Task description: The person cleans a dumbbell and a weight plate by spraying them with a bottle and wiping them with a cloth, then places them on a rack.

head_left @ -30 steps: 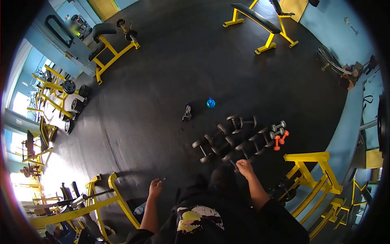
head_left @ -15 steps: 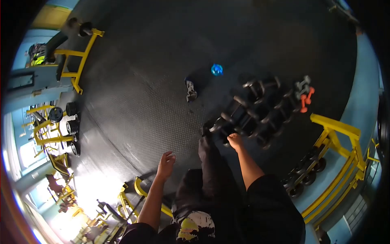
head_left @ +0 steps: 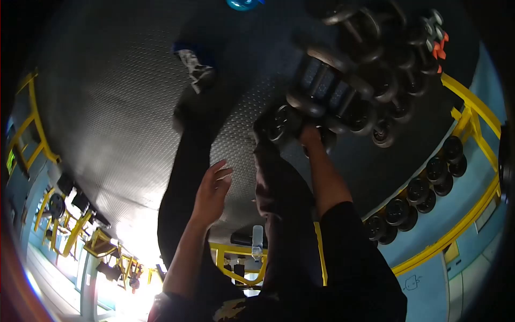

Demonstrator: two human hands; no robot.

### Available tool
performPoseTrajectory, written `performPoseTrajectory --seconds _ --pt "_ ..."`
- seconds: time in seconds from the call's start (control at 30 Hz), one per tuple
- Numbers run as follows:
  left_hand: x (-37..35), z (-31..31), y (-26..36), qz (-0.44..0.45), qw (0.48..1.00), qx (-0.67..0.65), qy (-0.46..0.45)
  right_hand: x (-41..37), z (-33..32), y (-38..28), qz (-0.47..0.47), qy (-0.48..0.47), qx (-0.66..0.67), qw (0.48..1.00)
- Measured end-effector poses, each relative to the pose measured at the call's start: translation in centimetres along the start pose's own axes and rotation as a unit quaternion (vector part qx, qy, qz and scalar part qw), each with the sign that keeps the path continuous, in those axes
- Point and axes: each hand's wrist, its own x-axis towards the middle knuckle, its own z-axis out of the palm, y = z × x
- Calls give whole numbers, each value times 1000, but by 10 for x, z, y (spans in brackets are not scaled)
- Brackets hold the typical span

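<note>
My right hand (head_left: pixel 310 134) reaches down to the black rubber floor (head_left: pixel 118 107) and is closed on the handle of a dark dumbbell (head_left: pixel 279 123), the nearest one in a row of several dumbbells (head_left: pixel 343 102). My left hand (head_left: pixel 212 190) hangs free beside my left leg (head_left: pixel 182 161), fingers apart, holding nothing. My right leg (head_left: pixel 279 182) stands just behind the gripped dumbbell.
A small patterned cloth or glove (head_left: pixel 196 67) lies on the floor ahead, a blue round object (head_left: pixel 241 4) beyond it. Small orange dumbbells (head_left: pixel 440 48) lie at the row's far end. A yellow rack (head_left: pixel 472 107) with dumbbells (head_left: pixel 424 188) runs along the right wall. More yellow equipment (head_left: pixel 32 134) stands left.
I have bent much lower, so the floor and dumbbells fill the view. My right hand has stayed at the nearest dumbbell. My left hand has remained free beside my leg.
</note>
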Motion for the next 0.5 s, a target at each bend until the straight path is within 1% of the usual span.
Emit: performPoseTrajectory --seconds 0.03,0.07,0.1,0.13,0.17,0.2,0.23,0.27,0.3,0.33,0.37,0.4,0.43,0.47,0.5 --pt "7 -2 -2 -4 1000 1 -11 22 26 10 -87 45 -69 993" --pt "11 -6 -2 -24 999 34 -26 47 65 29 -82 42 -66 994" --pt "15 -9 -1 -41 996 66 -34 75 106 52 -90 -7 194 977" --pt "19 -11 5 -28 994 99 -47 83 134 61 -89 -60 442 890" --pt "23 -14 2 -37 993 102 -49 69 100 76 -84 -66 447 888" --pt "29 -15 -2 -14 997 52 -62 50 69 52 -65 -154 212 963" --pt "32 -15 -4 18 997 1 -73 42 29 12 -45 -224 -39 973" --pt "28 -14 -9 -3 997 -49 -55 35 16 1 -48 -211 -35 976" --pt "25 -18 -11 -19 999 -9 -47 17 13 -9 -89 -78 21 993" --pt "18 -22 -18 -18 999 7 -44 2 8 -20 -134 52 76 987" --pt "12 -26 -21 -17 999 21 -42 -8 -15 -37 -144 60 76 985" --pt "3 -28 -15 -13 999 22 -42 -29 -46 -55 -104 -25 64 992" --pt "-7 -31 -6 -42 998 -12 -39 -52 -70 -65 -59 -108 52 991" --pt "-14 -35 6 -66 996 -45 -36 -68 -74 -71 -86 -92 39 991" --pt "-22 -40 14 -49 997 -46 -36 -79 -78 -76 -115 -70 22 991"
